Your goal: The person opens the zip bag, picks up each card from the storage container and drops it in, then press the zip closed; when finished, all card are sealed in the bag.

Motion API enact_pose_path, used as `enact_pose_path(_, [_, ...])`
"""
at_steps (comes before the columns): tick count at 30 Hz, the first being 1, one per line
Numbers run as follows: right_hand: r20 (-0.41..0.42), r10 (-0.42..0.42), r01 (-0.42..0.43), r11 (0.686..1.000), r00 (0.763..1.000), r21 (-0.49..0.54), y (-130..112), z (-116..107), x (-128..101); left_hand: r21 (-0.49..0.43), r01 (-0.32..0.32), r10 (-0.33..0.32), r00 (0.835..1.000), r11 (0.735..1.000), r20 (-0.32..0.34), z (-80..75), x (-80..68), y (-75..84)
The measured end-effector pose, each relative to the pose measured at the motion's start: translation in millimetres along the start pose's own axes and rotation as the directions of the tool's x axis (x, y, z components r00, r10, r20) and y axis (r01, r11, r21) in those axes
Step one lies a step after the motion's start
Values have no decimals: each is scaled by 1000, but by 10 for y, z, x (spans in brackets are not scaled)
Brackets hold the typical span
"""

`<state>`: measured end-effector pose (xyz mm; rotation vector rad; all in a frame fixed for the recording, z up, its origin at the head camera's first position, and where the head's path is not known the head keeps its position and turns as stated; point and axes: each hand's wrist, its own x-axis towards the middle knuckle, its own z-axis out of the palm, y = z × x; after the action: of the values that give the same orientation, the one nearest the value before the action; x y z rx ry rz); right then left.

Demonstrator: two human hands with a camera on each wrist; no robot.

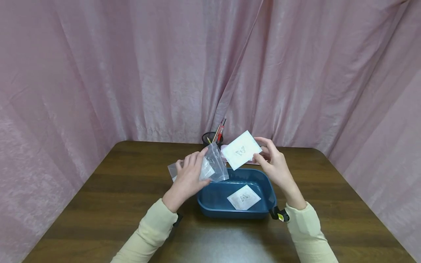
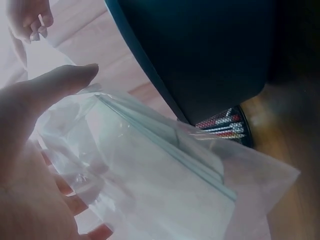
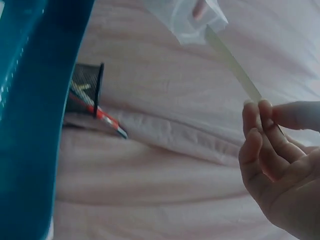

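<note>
The white card (image 1: pixel 241 154) with a small butterfly drawing is in the air above the far edge of the blue tub (image 1: pixel 210 199), tilted, with its near corner pointing to the mouth of the clear bag (image 1: pixel 210 166). The right hand (image 1: pixel 274 166) pinches the card at its right edge between thumb and fingers (image 3: pixel 260 125); in the right wrist view the card shows only as a thin edge. The left hand (image 1: pixel 189 179) grips the bag just beside the card, with the fingers curled around the plastic and the thumb (image 2: pixel 55 85) on top.

The bag mouth looks soft and only partly open, so the corner of the card can catch on the zip strip (image 2: pixel 165 145) and bend. The grip on the card is a light one at one edge only, so the card may slip and fall into the tub, where a second card (image 1: pixel 244 197) lies already. A pen cup (image 1: pixel 212 138) stands on the bench (image 1: pixel 108 190) behind the tub, close enough that a wide movement could touch it.
</note>
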<state>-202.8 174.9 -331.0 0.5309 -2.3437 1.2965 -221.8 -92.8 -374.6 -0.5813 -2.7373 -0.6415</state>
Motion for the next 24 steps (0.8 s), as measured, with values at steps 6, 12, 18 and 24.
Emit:
enact_pose_path(6, [42,76,-81,990,996,118,-14,127,1,-15,-36,36,999,999,-23,-9,-14,15])
enact_pose_path(12, [92,111,-123,982,990,143,-35,252,-17,-26,-59,58,997,998,-47,-17,-22,33])
enact_pose_path(18, [157,98,-130,970,983,207,-60,372,-37,-17,-82,80,995,997,-64,-19,-42,43])
enact_pose_path(24, [188,59,-102,968,980,228,-69,478,-66,-16,-84,83,995,996,-56,-33,-57,66])
